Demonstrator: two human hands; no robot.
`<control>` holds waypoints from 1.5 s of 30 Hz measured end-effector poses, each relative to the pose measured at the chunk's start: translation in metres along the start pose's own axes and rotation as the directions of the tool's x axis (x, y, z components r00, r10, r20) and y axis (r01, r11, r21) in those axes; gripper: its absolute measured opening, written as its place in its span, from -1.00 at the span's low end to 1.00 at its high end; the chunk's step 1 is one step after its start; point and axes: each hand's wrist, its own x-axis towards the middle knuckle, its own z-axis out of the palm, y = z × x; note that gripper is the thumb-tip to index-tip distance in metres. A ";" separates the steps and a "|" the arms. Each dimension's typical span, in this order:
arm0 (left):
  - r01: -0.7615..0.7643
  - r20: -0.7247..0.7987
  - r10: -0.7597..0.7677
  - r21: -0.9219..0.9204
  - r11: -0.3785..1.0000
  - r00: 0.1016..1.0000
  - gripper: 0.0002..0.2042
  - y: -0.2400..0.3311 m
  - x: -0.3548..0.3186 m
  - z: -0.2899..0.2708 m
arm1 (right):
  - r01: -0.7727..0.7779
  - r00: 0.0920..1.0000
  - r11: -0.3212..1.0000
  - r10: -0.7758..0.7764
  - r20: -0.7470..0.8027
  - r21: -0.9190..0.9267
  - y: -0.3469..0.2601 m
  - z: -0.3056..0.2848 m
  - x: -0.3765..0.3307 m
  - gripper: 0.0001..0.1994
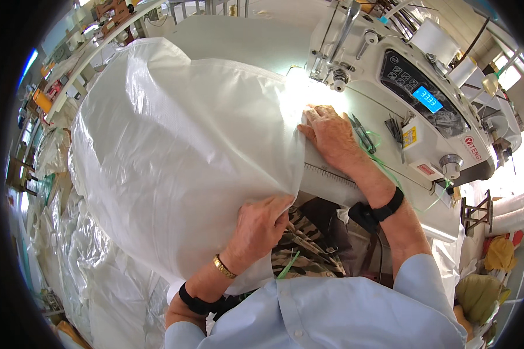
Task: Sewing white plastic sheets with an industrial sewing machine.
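A large, glossy white plastic sheet spreads over the machine table and hangs down toward my lap. Its right edge runs under the lit needle area of a white sewing machine. My left hand is closed on that edge near my body, pulling a fold in the sheet. Farther up, my right hand is closed at the same edge, thumb and fingertips on the sheet just in front of the needle area. Glare hides the needle and the stitching.
Small thread snips and a bundle of dark thin tools lie right of my right hand, with green strands beside them. The machine has a control panel with a lit blue display. Crumpled clear plastic is heaped at the left.
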 end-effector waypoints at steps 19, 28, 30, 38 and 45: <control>-0.051 0.101 -0.011 0.595 0.802 0.995 -0.82 0.006 0.047 -0.002 | 0.018 1.000 0.993 -0.017 -0.001 0.117 0.033 0.005 -0.006 -0.49; -0.191 0.146 0.126 0.664 0.723 0.981 -0.92 -0.018 0.118 0.008 | 0.034 0.997 0.974 -0.048 0.060 0.223 0.036 0.002 -0.011 -0.54; -0.260 0.135 0.228 0.648 0.716 0.964 -0.91 -0.024 0.134 0.009 | 0.023 0.998 0.974 -0.035 0.051 0.227 0.035 0.007 -0.009 -0.56; 0.010 0.128 -0.117 0.628 0.778 0.985 -0.87 -0.023 0.180 0.013 | -0.005 0.997 0.990 -0.006 0.082 0.143 0.035 0.005 -0.001 -0.65; -0.103 -0.050 0.174 0.634 0.767 0.984 -0.58 -0.011 0.065 -0.017 | 0.027 0.999 0.987 -0.021 -0.039 0.159 0.043 0.016 -0.008 -0.63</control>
